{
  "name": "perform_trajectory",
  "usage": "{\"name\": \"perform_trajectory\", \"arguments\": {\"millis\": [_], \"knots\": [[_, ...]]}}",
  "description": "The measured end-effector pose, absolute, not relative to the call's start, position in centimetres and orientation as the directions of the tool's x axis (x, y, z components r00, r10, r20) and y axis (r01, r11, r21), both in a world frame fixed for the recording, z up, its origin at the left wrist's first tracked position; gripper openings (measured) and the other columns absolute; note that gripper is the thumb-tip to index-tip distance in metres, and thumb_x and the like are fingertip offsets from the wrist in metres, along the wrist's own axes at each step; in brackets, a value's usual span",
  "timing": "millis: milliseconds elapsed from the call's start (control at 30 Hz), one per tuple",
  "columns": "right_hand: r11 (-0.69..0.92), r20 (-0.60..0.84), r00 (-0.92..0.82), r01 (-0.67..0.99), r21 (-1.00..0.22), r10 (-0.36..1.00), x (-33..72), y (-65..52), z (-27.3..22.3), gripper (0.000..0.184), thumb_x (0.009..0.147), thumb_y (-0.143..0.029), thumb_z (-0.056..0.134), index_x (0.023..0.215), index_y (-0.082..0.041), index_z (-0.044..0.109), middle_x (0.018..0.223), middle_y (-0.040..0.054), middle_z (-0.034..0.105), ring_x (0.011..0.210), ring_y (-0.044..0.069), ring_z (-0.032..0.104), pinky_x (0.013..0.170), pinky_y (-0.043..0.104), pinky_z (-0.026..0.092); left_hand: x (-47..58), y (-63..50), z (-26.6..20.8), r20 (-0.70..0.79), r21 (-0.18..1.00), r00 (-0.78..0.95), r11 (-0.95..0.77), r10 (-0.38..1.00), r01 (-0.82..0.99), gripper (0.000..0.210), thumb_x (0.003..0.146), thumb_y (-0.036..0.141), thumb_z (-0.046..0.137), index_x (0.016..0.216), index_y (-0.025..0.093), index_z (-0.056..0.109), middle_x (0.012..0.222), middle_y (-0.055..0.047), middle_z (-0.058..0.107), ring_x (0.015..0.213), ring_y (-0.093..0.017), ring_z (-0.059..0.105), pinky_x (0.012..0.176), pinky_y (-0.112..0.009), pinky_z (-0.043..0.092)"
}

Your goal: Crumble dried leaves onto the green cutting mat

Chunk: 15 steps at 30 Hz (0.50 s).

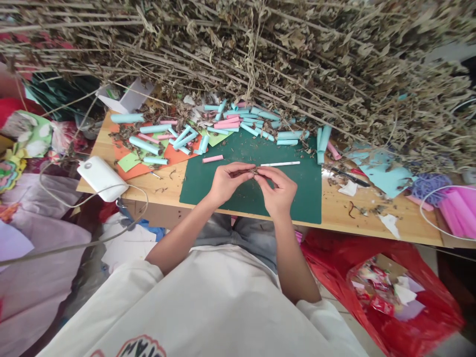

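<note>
My left hand (227,181) and my right hand (277,187) meet fingertip to fingertip over the green cutting mat (297,201). Pinched between them is a small brown bit of dried leaf (254,171), mostly covered by the fingers. Just beyond my right hand a thin white stick (280,163) lies on the mat. A pink paper tube (212,159) rests to the left, apart from my left hand. Several light blue paper tubes (144,146) and pink ones lie along the far side of the mat and on orange paper (139,171).
Dried leafy stalks (238,54) heap across the back of the wooden table (345,218). A white power bank (102,178) with a cable sits at the left edge. Right of the mat are a black pen (349,176) and blue paper (386,171). A red bag (327,258) of scraps stands below.
</note>
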State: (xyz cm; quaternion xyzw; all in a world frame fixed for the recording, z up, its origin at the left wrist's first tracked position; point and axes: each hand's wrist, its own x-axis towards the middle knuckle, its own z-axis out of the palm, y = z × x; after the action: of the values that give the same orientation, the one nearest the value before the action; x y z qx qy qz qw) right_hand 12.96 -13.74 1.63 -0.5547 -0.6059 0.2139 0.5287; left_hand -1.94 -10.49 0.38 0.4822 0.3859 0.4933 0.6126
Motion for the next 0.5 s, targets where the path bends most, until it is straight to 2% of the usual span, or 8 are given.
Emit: {"name": "perform_trajectory", "arguments": {"millis": [100,267,367,500], "knots": [[0.278,0.367,0.147,0.419,-0.864,0.919,12.9,-13.8,1.6,0.01,0.085,-0.026,0.068,0.089,-0.027,0.077,0.096,0.0032,0.076,0.09,0.02,0.071,0.086,0.038,0.059,-2.4,-10.4,0.2,-0.027,0.958,0.212,0.086,0.977,-0.274,0.029,0.069,0.033,0.083,0.093,0.018,0.077,0.095,-0.007,0.075,0.089,-0.019,0.069,0.086,-0.034,0.056],[0.191,0.217,0.129,0.187,-0.964,0.968,13.2,-13.4,1.4,0.026,0.079,-0.028,0.074,0.105,-0.027,0.074,0.093,0.0022,0.074,0.08,0.017,0.071,0.076,0.034,0.061,-3.2,-10.2,-0.1,-0.034,0.947,0.289,0.123,0.957,-0.295,0.035,0.068,0.032,0.084,0.099,0.017,0.074,0.094,-0.006,0.075,0.087,-0.017,0.07,0.084,-0.031,0.055],[0.159,0.179,0.075,0.218,-0.963,0.981,13.5,-13.1,1.7,0.018,0.077,-0.029,0.076,0.095,-0.025,0.076,0.092,0.0024,0.073,0.077,0.016,0.069,0.072,0.032,0.06,-3.5,-10.1,0.0,-0.051,0.962,0.303,0.128,0.952,-0.242,0.032,0.068,0.035,0.084,0.092,0.016,0.076,0.093,-0.007,0.075,0.087,-0.018,0.07,0.085,-0.032,0.055],[0.155,0.192,0.088,0.32,-0.934,0.977,13.4,-13.2,2.5,0.009,0.078,-0.03,0.075,0.084,-0.023,0.076,0.084,0.0024,0.073,0.074,0.017,0.068,0.071,0.031,0.058,-3.4,-10.1,0.1,-0.124,0.95,0.308,0.202,0.943,-0.237,0.038,0.059,0.034,0.089,0.091,0.016,0.077,0.093,-0.007,0.076,0.087,-0.02,0.07,0.086,-0.035,0.055]]}}
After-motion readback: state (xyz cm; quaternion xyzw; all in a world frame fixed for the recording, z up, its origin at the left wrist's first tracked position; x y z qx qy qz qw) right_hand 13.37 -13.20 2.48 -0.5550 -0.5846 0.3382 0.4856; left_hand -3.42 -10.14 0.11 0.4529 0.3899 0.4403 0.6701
